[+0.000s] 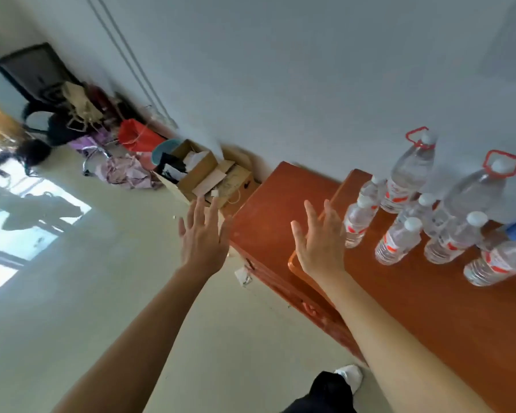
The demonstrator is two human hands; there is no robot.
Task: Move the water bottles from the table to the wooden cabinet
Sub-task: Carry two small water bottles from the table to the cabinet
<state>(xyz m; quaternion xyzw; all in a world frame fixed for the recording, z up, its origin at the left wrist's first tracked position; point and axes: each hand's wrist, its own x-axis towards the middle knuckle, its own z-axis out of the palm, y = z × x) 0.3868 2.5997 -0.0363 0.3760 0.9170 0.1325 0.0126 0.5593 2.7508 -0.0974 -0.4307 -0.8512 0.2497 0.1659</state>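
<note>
- Pale grey wall (280, 70) fills the top of the tilted view, and a cream floor (87, 293) spreads from 7 to 9 o'clock.
- Reddish-brown wooden surface (429, 293) runs from centre toward 4 o'clock; a second wooden unit of the same colour (268, 210) stands just beside it at its far end, against the wall.
- Both bare forearms reach up from the bottom edge – the left arm from 7 o'clock, the right from 5 o'clock.
- Left hand (201, 234) hangs over the floor just left of the wooden unit, fingers spread wide, holding nothing.
- Right hand (319, 239) hovers above the near corner of the surface, palm flat, fingers splayed, also empty.
- Two large water jugs with red handles (411, 171) (471, 195) stand at about 2 o'clock, at the back of the surface by the wall.
- Small water bottles (396, 239) with white caps and red labels cluster in front of the jugs, near the right hand at its 3 o'clock – none of them is touched.
- Open cardboard boxes (197, 171) sit on the floor at 11 o'clock from the hands, against the wall.
- A red bag (137, 135) and a heap of clutter lie farther along the wall, toward 10 o'clock.
- A white shoe (350, 375) shows at 6 o'clock.
</note>
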